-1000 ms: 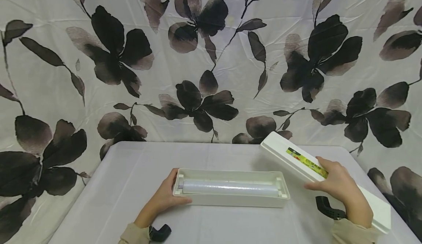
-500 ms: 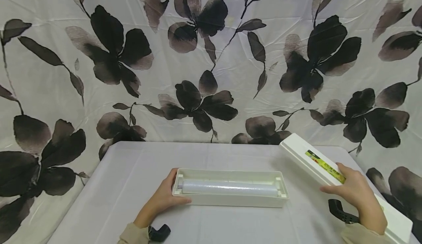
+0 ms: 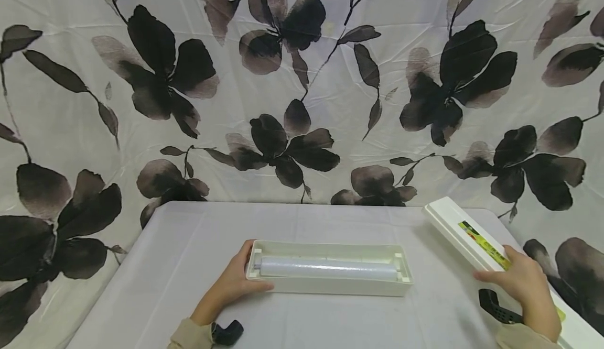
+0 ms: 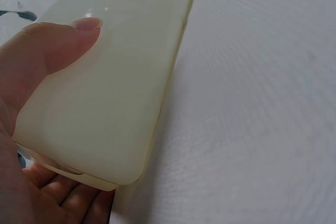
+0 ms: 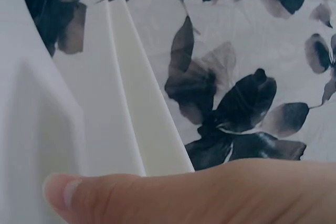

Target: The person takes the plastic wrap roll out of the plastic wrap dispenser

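Observation:
An open long off-white plastic box lies on the table, a roll of clear plastic wrap inside it. My left hand grips the box's left end; in the left wrist view, its thumb presses the box wall and its fingers bend around the end. Over the table's right side, my right hand holds the long white lid, which slants with its far end to the left and bears a yellow-green label. The right wrist view shows the thumb beside the lid; the other fingers are hidden.
A white cloth covers the table, whose back edge meets a hanging floral cloth. Black bands are on both wrists. The lid's near end reaches past the table's right edge.
My right hand has carried the lid to the right, away from the box, and slightly lower in the view. My left hand and the box have stayed in place.

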Demonstrator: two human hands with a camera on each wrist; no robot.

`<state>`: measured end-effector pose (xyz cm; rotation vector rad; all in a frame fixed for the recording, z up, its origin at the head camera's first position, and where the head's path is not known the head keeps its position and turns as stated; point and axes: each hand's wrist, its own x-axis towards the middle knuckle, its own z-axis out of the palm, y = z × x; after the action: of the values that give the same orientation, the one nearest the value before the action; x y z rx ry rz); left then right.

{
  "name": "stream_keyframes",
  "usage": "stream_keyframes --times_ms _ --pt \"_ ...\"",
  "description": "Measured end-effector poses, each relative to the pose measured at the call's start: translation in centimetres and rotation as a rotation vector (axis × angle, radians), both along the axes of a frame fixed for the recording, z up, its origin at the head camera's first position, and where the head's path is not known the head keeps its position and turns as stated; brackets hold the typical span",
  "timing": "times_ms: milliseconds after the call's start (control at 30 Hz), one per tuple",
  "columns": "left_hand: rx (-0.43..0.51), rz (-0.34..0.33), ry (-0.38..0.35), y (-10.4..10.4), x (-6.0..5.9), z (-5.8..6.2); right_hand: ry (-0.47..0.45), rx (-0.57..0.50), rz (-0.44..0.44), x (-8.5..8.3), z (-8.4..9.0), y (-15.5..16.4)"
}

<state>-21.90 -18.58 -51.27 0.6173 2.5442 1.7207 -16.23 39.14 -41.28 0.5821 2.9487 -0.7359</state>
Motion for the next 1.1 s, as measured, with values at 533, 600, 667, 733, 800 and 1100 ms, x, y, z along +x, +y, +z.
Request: stream_keyframes --times_ms 533,600,667,733,800,1100 --pt "-0.011 0.013 -0.038 0.1 -0.1 -0.1 -0.075 -0.04 -0.269 0.9 -2.3 1.4" --pt "-0.009 0.014 -0.038 0.2 -0.1 -0.1 -0.081 -0.036 -0.314 1.1 -2.5 1.6" --pt "-0.009 0.011 -0.03 0.2 -0.1 -0.1 -0.093 -0.049 -0.367 1.4 -2.7 1.7" --pt "-0.007 0.004 -0.019 0.2 -0.1 -0.1 -0.108 -0.057 -0.417 1.8 -2.8 1.7" --pt "-0.005 -0.001 -0.014 0.1 -0.1 -0.1 -0.106 -0.077 -0.46 2.1 -2.9 1.7" --pt "-0.012 0.004 -0.013 0.0 0.0 -0.2 -0.102 -0.117 -0.556 2.9 -3.3 1.9"
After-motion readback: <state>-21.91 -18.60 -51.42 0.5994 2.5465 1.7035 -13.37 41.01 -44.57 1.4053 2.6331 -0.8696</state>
